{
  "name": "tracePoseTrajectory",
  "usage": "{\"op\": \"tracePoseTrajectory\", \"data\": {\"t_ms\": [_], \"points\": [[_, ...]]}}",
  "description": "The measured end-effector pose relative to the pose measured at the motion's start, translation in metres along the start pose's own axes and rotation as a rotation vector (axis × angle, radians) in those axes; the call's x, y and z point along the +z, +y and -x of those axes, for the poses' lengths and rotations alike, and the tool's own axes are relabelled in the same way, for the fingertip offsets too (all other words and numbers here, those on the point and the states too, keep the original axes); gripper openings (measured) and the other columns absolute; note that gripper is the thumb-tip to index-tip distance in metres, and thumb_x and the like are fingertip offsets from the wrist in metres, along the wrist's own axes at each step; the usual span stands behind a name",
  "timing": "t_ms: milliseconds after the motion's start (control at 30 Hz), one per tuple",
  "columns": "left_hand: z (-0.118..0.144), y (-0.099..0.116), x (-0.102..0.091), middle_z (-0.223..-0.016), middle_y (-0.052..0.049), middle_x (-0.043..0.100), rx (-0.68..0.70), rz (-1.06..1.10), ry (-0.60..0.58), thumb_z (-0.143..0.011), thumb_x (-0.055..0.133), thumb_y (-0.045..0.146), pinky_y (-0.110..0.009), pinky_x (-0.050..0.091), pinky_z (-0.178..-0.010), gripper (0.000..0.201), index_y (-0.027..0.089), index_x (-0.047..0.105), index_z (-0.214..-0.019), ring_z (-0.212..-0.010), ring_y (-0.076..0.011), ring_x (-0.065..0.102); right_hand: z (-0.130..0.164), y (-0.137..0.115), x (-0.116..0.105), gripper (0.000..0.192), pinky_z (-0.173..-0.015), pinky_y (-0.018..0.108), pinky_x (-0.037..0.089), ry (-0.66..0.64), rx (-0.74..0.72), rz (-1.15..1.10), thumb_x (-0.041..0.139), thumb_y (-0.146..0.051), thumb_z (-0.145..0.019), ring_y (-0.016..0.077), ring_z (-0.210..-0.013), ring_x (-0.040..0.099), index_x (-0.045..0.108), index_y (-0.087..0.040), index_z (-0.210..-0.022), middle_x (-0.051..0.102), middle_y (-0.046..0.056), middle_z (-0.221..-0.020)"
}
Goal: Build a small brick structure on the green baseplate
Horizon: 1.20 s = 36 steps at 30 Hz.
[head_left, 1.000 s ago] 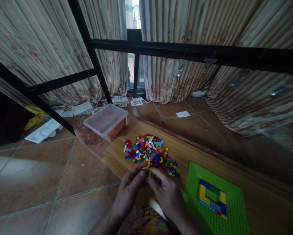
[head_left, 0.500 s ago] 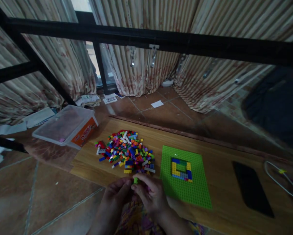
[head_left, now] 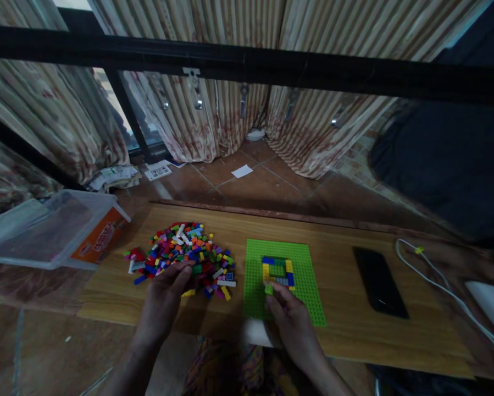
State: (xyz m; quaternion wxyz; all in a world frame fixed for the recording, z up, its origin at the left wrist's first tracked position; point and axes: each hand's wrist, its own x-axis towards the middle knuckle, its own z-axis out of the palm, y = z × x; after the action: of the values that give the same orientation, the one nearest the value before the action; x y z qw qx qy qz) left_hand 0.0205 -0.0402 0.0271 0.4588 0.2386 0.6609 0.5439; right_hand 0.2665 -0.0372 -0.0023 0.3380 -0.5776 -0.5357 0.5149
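My right hand (head_left: 290,313) pinches a small light green brick (head_left: 268,289) between thumb and fingers. It hovers over the near part of the green baseplate (head_left: 308,308), just in front of a square ring of bricks (head_left: 289,269) in blue, yellow, green and grey. At the near side of a loose brick pile (head_left: 181,242) is my left hand (head_left: 166,294), thumb and fingers closed together. A dark green brick (head_left: 196,269) lies right at its fingertips; whether the fingers hold it, I cannot make out.
A clear plastic box with an orange label (head_left: 102,234) stands left of the pile. On the right of the wooden table (head_left: 337,341) lies a black phone-like slab (head_left: 381,283), with a white cable (head_left: 436,275) beyond it. A dark bar (head_left: 238,60) runs across the back.
My hands were together around the light green brick. They have parted: the right carried the brick to the baseplate, the left moved to the pile. The view has turned rightward.
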Motion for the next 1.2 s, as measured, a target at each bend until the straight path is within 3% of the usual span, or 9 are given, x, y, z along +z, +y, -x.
{"op": "tracePoseTrajectory", "data": {"t_ms": [233,467,633,733,833,900,1033,1100,1200], "points": [[0.011,-0.002,0.008,-0.091,-0.006,0.072,-0.027,0.029,-0.044,-0.066,0.075,0.037,-0.031,0.053,-0.079,0.044,0.012,0.067,-0.101,-0.079,-0.0181,0.067,-0.021,-0.011,0.038,0.033,-0.075,0.033,0.049,-0.093,-0.219,0.397,0.044,-0.029,-0.091,0.0219,-0.08,0.067,0.062,-0.016,-0.115,0.072,0.008,-0.088],[0.02,-0.008,-0.006,-0.079,-0.003,0.07,-0.027,-0.032,-0.039,-0.07,0.071,0.032,-0.028,0.05,-0.071,0.035,0.013,0.068,-0.099,-0.07,-0.015,0.062,-0.045,-0.022,0.079,0.035,-0.08,0.034,0.049,-0.191,-0.358,0.437,0.044,-0.022,-0.091,0.0238,-0.091,0.067,0.059,-0.017,-0.122,0.072,0.012,-0.1],[0.023,-0.016,-0.014,-0.075,-0.003,0.069,-0.035,-0.044,-0.031,-0.069,0.072,0.033,-0.027,0.05,-0.067,0.035,0.013,0.068,-0.097,-0.065,-0.0146,0.061,-0.039,-0.021,0.079,0.035,-0.064,0.028,0.047,-0.179,-0.207,0.172,0.051,-0.033,-0.089,0.0178,-0.066,0.062,0.06,-0.019,-0.121,0.067,0.003,-0.072],[0.024,-0.022,-0.018,-0.077,-0.003,0.07,-0.037,-0.053,-0.027,-0.07,0.071,0.033,-0.026,0.049,-0.067,0.033,0.013,0.069,-0.096,-0.067,-0.0146,0.061,-0.032,-0.026,0.073,0.033,-0.056,0.025,0.045,-0.228,0.019,-0.215,0.057,-0.042,-0.084,0.0144,-0.065,0.059,0.063,-0.019,-0.108,0.066,0.003,-0.079],[0.024,-0.029,-0.024,-0.08,-0.004,0.071,-0.011,-0.052,-0.023,-0.072,0.07,0.035,-0.026,0.049,-0.068,0.031,0.014,0.07,-0.094,-0.069,-0.0153,0.061,-0.032,-0.039,0.07,0.03,-0.065,0.028,0.051,-0.339,0.241,-0.648,0.064,-0.038,-0.078,0.0163,-0.078,0.065,0.066,-0.019,-0.101,0.068,0.006,-0.097],[0.025,-0.036,-0.028,-0.088,-0.005,0.072,0.012,-0.03,-0.043,-0.073,0.069,0.036,-0.027,0.049,-0.073,0.029,0.015,0.07,-0.094,-0.077,-0.0179,0.064,-0.033,-0.049,0.071,0.025,-0.082,0.037,0.053,-0.403,0.263,-0.791,0.068,-0.032,-0.073,0.021,-0.092,0.066,0.069,-0.019,-0.095,0.069,0.007,-0.101],[0.027,-0.05,-0.035,-0.092,-0.005,0.073,0.037,0.033,-0.048,-0.076,0.067,0.035,-0.03,0.049,-0.079,0.025,0.018,0.07,-0.094,-0.085,-0.0213,0.066,-0.038,-0.067,0.08,0.026,-0.096,0.045,0.048,-0.521,0.217,-0.777,0.073,-0.031,-0.072,0.0255,-0.104,0.065,0.072,-0.02,-0.096,0.071,0.008,-0.104],[0.027,-0.058,-0.037,-0.089,-0.005,0.072,0.066,0.038,-0.025,-0.076,0.066,0.033,-0.03,0.049,-0.078,0.022,0.018,0.069,-0.092,-0.084,-0.0211,0.065,-0.042,-0.073,0.089,0.034,-0.09,0.042,0.051,-0.59,0.222,-0.716,0.073,-0.036,-0.074,0.0246,-0.101,0.066,0.07,-0.02,-0.104,0.071,0.009,-0.104],[0.023,-0.069,-0.036,-0.085,-0.005,0.071,0.113,0.059,-0.063,-0.079,0.063,0.031,-0.031,0.049,-0.077,0.019,0.017,0.068,-0.09,-0.084,-0.0221,0.065,-0.055,-0.089,0.113,0.044,-0.066,0.031,0.056,-0.679,0.218,-0.573,0.072,-0.045,-0.076,0.0201,-0.081,0.07,0.066,-0.02,-0.112,0.072,0.009,-0.093]]}}
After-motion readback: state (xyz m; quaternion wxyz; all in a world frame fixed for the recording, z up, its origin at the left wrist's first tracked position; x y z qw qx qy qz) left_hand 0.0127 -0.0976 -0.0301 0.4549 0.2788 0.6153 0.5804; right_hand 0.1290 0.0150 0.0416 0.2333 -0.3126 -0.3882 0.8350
